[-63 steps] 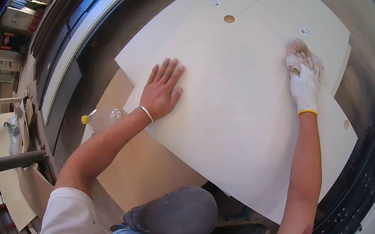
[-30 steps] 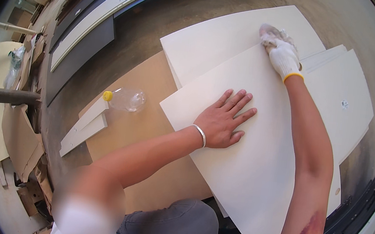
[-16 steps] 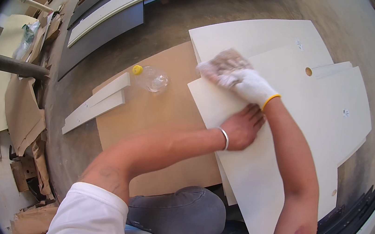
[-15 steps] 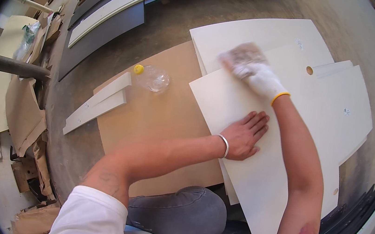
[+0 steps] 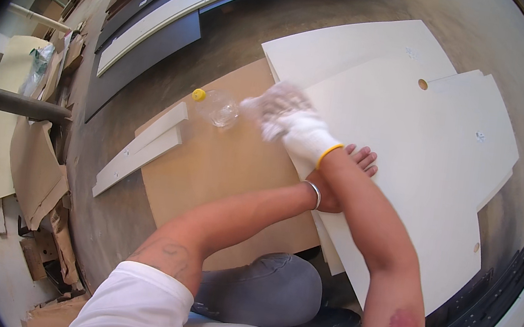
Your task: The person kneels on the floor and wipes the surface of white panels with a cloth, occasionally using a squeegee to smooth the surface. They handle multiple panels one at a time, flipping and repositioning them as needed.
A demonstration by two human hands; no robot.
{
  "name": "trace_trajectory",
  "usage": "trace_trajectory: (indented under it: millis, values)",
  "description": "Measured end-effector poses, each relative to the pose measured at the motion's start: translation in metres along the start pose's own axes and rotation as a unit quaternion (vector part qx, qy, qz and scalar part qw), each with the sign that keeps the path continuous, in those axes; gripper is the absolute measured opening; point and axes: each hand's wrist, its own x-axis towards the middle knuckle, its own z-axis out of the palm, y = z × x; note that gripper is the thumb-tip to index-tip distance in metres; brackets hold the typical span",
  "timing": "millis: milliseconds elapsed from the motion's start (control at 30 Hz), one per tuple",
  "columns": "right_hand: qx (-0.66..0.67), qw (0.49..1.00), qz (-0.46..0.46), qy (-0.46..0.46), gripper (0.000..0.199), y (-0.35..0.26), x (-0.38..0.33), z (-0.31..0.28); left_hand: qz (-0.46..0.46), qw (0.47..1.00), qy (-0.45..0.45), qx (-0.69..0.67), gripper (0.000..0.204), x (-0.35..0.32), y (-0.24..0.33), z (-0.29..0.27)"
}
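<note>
My bare left hand (image 5: 334, 200), with a silver bangle at its wrist, lies flat on a large white panel (image 5: 433, 158). Its fingertips show past my right forearm, which crosses over it and hides much of the hand. A white knitted glove with a yellow cuff covers my right hand (image 5: 299, 125). That hand is over the panel's left edge, closed on what looks like a pale rag (image 5: 276, 100), though motion smears both. Left of it, a clear plastic bottle (image 5: 222, 113) with a yellow cap lies on a brown board (image 5: 206, 189).
Two narrow white strips (image 5: 146, 149) rest on the brown board's left side. Stacked dark and white panels (image 5: 152, 45) lie at the far left. Black perforated metal strips (image 5: 486, 309) are at the near right. Cardboard pieces (image 5: 39, 169) lean along the left wall.
My right hand has swept left and nearer across the white panel to its left edge, and its forearm now crosses over my left hand. The left hand stays flat on the panel.
</note>
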Motion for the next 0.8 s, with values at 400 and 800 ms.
trace_trajectory:
  millis: [400,800]
  values:
    - [0.178,0.968,-0.164,0.06,0.039,-0.013,0.01,0.028,0.011,0.999,-0.007,0.04,0.08,-0.002,-0.008,0.015]
    - [0.189,0.95,0.086,0.233,0.035,0.078,-0.032,0.034,-0.013,0.999,-0.005,0.046,0.072,0.001,0.005,0.001]
